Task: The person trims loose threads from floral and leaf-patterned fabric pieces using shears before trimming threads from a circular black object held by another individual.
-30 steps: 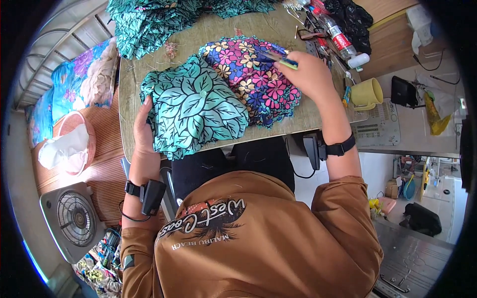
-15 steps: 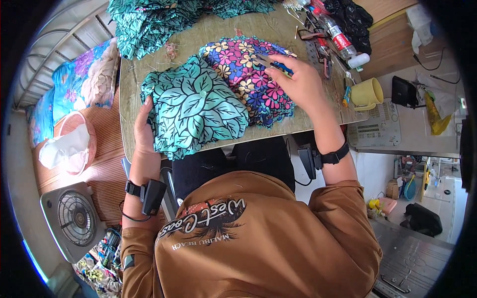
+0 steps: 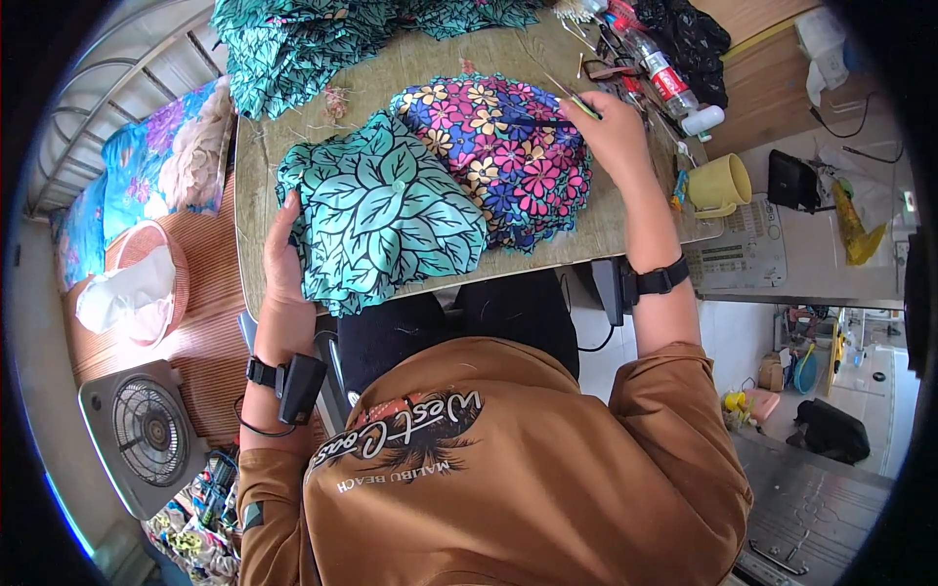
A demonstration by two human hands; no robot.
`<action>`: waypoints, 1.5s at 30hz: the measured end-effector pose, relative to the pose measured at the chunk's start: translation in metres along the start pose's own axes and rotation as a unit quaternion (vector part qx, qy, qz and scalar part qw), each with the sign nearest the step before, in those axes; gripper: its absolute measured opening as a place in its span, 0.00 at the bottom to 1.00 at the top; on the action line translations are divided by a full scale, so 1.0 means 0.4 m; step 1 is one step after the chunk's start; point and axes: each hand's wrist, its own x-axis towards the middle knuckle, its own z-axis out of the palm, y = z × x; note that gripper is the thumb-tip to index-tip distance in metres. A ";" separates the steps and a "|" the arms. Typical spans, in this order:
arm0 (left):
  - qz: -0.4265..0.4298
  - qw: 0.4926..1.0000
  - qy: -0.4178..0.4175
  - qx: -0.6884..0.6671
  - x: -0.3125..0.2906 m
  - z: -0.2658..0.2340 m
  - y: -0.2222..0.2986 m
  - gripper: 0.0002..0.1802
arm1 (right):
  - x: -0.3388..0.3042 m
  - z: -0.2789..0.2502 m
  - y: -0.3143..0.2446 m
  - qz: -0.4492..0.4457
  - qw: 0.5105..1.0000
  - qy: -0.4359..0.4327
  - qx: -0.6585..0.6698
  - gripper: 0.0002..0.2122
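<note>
A stack of teal leaf-print fabric pieces [image 3: 391,205] lies at the near left of the table, slightly overlapping the flower-print fabric [image 3: 508,151] in pink, blue and cream. My left hand [image 3: 284,254] grips the stack's left edge, thumb up on the side and the other fingers largely hidden. Above the far right edge of the flower print, my right hand [image 3: 614,137] is closed around small thread snips [image 3: 583,105]. Their thin pointed blades angle away toward the far left; the handle is mostly covered by my fingers.
More teal leaf fabric [image 3: 303,54] is heaped at the table's far left, with loose thread scraps [image 3: 334,102] nearby. A plastic bottle [image 3: 668,80], a black bag [image 3: 689,34] and small tools crowd the far right. A yellow mug [image 3: 720,184] stands right of the table.
My right hand has moved right and slightly away from me with the snips, from over the flower print to its far right edge. The left hand and leaf-print stack stay put.
</note>
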 end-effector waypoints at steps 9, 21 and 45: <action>0.005 1.000 0.027 -0.001 0.001 0.008 0.002 0.20 | -0.011 -0.001 -0.092 -0.042 0.995 0.090 0.013 0.15; 0.010 0.998 0.019 0.067 -0.026 0.050 0.011 0.22 | -0.168 0.079 -0.436 -0.343 0.903 -0.193 0.171 0.12; 0.011 1.000 0.011 0.005 0.013 -0.012 -0.004 0.20 | -0.083 0.013 -0.208 -0.138 0.958 -0.160 -0.194 0.17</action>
